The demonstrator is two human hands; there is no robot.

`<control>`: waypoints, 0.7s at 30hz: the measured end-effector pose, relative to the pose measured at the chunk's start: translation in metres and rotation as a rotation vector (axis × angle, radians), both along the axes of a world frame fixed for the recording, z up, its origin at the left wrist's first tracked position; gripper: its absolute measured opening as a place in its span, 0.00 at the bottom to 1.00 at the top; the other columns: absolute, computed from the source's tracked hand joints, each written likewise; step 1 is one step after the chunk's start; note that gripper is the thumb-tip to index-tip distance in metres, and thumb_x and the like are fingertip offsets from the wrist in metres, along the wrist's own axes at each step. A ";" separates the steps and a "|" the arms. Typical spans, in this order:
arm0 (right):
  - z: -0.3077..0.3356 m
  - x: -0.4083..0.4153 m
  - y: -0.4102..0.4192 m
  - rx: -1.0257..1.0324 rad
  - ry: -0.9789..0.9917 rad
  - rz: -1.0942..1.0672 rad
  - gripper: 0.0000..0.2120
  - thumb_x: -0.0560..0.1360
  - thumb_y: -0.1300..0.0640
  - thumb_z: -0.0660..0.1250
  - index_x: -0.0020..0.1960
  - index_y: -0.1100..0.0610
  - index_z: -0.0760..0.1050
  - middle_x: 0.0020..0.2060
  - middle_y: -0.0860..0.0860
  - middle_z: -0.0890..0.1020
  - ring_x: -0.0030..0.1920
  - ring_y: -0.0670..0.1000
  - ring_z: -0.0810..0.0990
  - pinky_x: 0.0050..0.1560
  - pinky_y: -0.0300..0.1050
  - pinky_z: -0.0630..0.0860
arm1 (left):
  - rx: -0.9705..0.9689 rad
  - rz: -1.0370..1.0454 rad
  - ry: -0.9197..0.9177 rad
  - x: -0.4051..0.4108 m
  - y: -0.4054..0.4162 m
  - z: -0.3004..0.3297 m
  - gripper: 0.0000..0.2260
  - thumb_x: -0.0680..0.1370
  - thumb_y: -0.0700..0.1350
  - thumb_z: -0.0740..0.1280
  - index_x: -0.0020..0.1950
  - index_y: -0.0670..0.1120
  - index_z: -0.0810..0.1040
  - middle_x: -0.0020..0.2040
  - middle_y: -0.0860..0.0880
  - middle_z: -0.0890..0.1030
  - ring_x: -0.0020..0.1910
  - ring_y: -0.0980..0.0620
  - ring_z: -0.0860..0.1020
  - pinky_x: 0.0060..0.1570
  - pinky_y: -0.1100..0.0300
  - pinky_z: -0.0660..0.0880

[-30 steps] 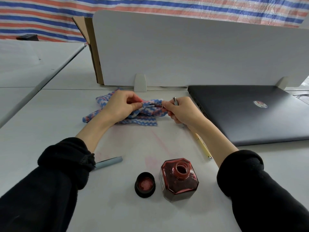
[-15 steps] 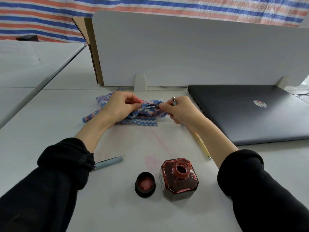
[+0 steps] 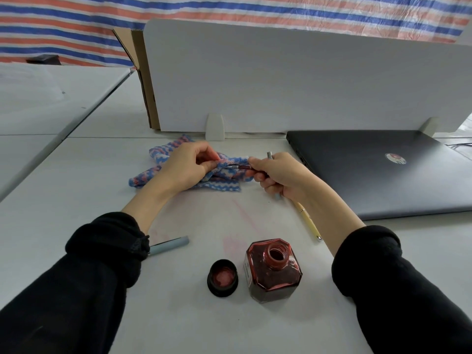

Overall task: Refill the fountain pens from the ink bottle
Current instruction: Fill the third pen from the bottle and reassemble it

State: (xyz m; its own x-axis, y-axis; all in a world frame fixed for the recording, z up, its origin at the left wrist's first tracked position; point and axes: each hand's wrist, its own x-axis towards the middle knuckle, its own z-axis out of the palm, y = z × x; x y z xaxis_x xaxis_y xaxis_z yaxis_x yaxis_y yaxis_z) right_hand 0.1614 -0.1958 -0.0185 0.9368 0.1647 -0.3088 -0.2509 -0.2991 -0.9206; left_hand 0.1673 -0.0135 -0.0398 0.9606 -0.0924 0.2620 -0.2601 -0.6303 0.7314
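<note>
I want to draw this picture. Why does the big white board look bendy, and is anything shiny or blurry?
Head view: the wide-angle lens bows the white divider and the table edges; soft, even light, faint shadows; the ink bottle shows glossy glints; the laptop has a dull sheen; the pen tip in the cloth is too small to see sharply.

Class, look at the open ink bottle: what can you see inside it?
The ink bottle shows dark red through its glass and red staining round its open neck. How full it is cannot be told. Its cap lies beside it.

Left hand (image 3: 187,166) pinches the striped cloth (image 3: 219,178) around a pen nib (image 3: 236,166) held by the right hand (image 3: 278,173); open ink bottle (image 3: 273,270) nearby.
</note>
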 end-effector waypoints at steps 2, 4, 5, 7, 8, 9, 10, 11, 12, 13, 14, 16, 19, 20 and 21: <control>0.001 -0.002 -0.001 0.005 -0.037 -0.003 0.14 0.77 0.55 0.62 0.38 0.63 0.75 0.23 0.49 0.70 0.20 0.43 0.61 0.19 0.33 0.55 | 0.031 0.027 -0.032 -0.002 0.000 -0.001 0.03 0.74 0.37 0.66 0.46 0.43 0.79 0.42 0.52 0.78 0.40 0.58 0.75 0.40 0.73 0.69; 0.002 -0.005 -0.005 0.004 -0.079 -0.022 0.13 0.77 0.56 0.63 0.38 0.63 0.76 0.23 0.49 0.70 0.19 0.42 0.61 0.18 0.32 0.56 | 0.059 0.076 -0.082 -0.005 0.000 -0.001 0.04 0.74 0.37 0.66 0.46 0.43 0.80 0.43 0.51 0.79 0.39 0.59 0.74 0.38 0.75 0.67; 0.004 -0.007 -0.008 -0.004 -0.096 -0.027 0.12 0.77 0.56 0.63 0.39 0.63 0.76 0.25 0.50 0.69 0.19 0.43 0.61 0.18 0.32 0.56 | 0.053 0.102 -0.101 -0.008 0.000 -0.001 0.05 0.74 0.38 0.66 0.47 0.43 0.80 0.43 0.50 0.79 0.39 0.59 0.74 0.36 0.76 0.67; 0.006 -0.012 -0.014 -0.016 -0.119 -0.022 0.11 0.76 0.57 0.64 0.40 0.63 0.76 0.27 0.50 0.69 0.20 0.43 0.61 0.18 0.33 0.57 | 0.013 0.150 -0.115 -0.013 -0.001 0.000 0.07 0.75 0.39 0.66 0.50 0.44 0.81 0.46 0.49 0.82 0.41 0.57 0.75 0.36 0.76 0.67; 0.008 -0.017 -0.016 -0.018 -0.129 -0.019 0.10 0.76 0.57 0.65 0.41 0.63 0.76 0.28 0.51 0.69 0.20 0.43 0.62 0.18 0.33 0.58 | -0.002 0.175 -0.122 -0.017 -0.001 0.002 0.08 0.75 0.40 0.65 0.52 0.45 0.81 0.49 0.49 0.82 0.43 0.56 0.75 0.36 0.75 0.67; 0.010 -0.021 -0.018 -0.018 -0.142 -0.018 0.09 0.76 0.57 0.65 0.42 0.63 0.77 0.28 0.51 0.70 0.20 0.43 0.62 0.18 0.33 0.58 | -0.011 0.199 -0.128 -0.022 -0.002 0.005 0.10 0.76 0.39 0.64 0.55 0.45 0.80 0.52 0.48 0.82 0.45 0.56 0.75 0.38 0.73 0.67; 0.011 -0.026 -0.020 -0.012 -0.157 -0.021 0.08 0.75 0.58 0.65 0.42 0.63 0.77 0.29 0.51 0.71 0.21 0.43 0.62 0.19 0.33 0.58 | -0.023 0.219 -0.133 -0.027 -0.004 0.008 0.12 0.76 0.38 0.63 0.58 0.45 0.78 0.54 0.48 0.81 0.47 0.56 0.74 0.42 0.71 0.67; 0.014 -0.031 -0.021 -0.001 -0.173 -0.026 0.07 0.75 0.58 0.66 0.43 0.63 0.77 0.29 0.51 0.72 0.21 0.44 0.62 0.19 0.34 0.58 | -0.036 0.227 -0.138 -0.034 -0.005 0.012 0.14 0.77 0.36 0.61 0.60 0.45 0.77 0.56 0.48 0.80 0.49 0.56 0.73 0.46 0.69 0.67; 0.016 -0.037 -0.022 0.013 -0.188 -0.030 0.06 0.75 0.59 0.66 0.43 0.62 0.77 0.29 0.51 0.73 0.22 0.45 0.62 0.19 0.34 0.58 | -0.049 0.219 -0.140 -0.040 -0.007 0.016 0.16 0.77 0.34 0.59 0.62 0.45 0.76 0.56 0.48 0.79 0.50 0.56 0.73 0.47 0.68 0.68; 0.019 -0.044 -0.023 0.025 -0.204 -0.034 0.05 0.75 0.59 0.66 0.43 0.61 0.76 0.30 0.51 0.74 0.23 0.45 0.62 0.19 0.34 0.59 | -0.058 0.196 -0.139 -0.048 -0.007 0.022 0.18 0.76 0.33 0.58 0.63 0.45 0.75 0.54 0.49 0.79 0.50 0.55 0.74 0.45 0.69 0.68; 0.020 -0.048 -0.023 0.034 -0.219 -0.036 0.05 0.74 0.60 0.66 0.42 0.60 0.76 0.30 0.51 0.75 0.23 0.45 0.63 0.19 0.34 0.59 | -0.063 0.160 -0.126 -0.054 -0.008 0.026 0.19 0.76 0.32 0.58 0.63 0.45 0.74 0.53 0.50 0.79 0.51 0.54 0.74 0.42 0.71 0.69; 0.025 -0.060 -0.023 0.037 -0.255 -0.037 0.03 0.74 0.60 0.66 0.42 0.59 0.77 0.31 0.52 0.76 0.24 0.46 0.63 0.20 0.34 0.61 | -0.055 0.055 -0.077 -0.070 -0.010 0.037 0.19 0.75 0.34 0.61 0.65 0.47 0.71 0.51 0.53 0.78 0.51 0.54 0.74 0.41 0.72 0.70; 0.031 -0.078 -0.021 0.046 -0.316 -0.030 0.03 0.74 0.61 0.67 0.45 0.60 0.78 0.32 0.52 0.77 0.25 0.46 0.65 0.22 0.35 0.62 | -0.043 -0.051 -0.018 -0.098 -0.018 0.052 0.19 0.74 0.42 0.68 0.64 0.49 0.71 0.48 0.54 0.78 0.50 0.54 0.75 0.49 0.65 0.71; 0.033 -0.084 -0.019 0.049 -0.336 -0.025 0.03 0.73 0.61 0.67 0.45 0.60 0.78 0.32 0.52 0.77 0.25 0.46 0.66 0.23 0.36 0.63 | -0.060 -0.057 -0.022 -0.106 -0.021 0.055 0.17 0.73 0.44 0.69 0.61 0.50 0.73 0.47 0.54 0.79 0.47 0.56 0.76 0.48 0.66 0.71; 0.035 -0.087 -0.018 0.051 -0.353 -0.018 0.03 0.73 0.60 0.67 0.45 0.60 0.78 0.32 0.52 0.77 0.25 0.46 0.66 0.24 0.37 0.63 | -0.092 -0.057 -0.037 -0.111 -0.024 0.057 0.14 0.72 0.45 0.69 0.57 0.49 0.75 0.45 0.55 0.79 0.45 0.58 0.77 0.45 0.69 0.72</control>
State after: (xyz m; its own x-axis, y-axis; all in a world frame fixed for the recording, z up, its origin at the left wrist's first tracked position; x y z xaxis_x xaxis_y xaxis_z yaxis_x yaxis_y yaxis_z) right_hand 0.0745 -0.2141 0.0160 0.9872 0.1537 0.0428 0.0807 -0.2493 -0.9650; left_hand 0.0561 -0.0370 0.0168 0.9441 -0.1204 0.3068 -0.3212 -0.5446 0.7747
